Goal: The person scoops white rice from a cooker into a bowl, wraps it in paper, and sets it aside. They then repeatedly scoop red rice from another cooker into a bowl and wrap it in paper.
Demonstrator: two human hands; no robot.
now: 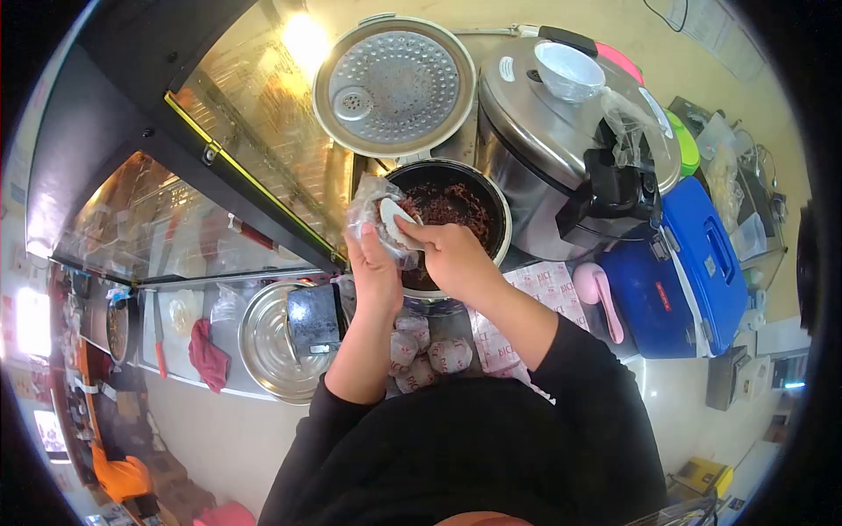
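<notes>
A clear plastic bag [367,198] lies in my left hand [375,263], whose fingers wrap round its near side. My right hand [452,254] grips a white scoop [392,216] against the bag's contents, which I cannot make out clearly. Both hands are over the near-left part of a black pot [498,206] holding dark reddish-brown shredded food [456,210]. Below my hands, several wrapped round bundles [449,356] with red print sit together. Printed wrapping paper [526,311] lies to their right, partly under my right forearm.
Behind the pot stands a perforated metal lid [395,83]. On the right are a large steel cooker [535,131] with a white bowl [570,70], a pink scoop [596,294] and a blue cooler [649,280]. A glass display case, steel basin [263,337] and knife [159,337] are left.
</notes>
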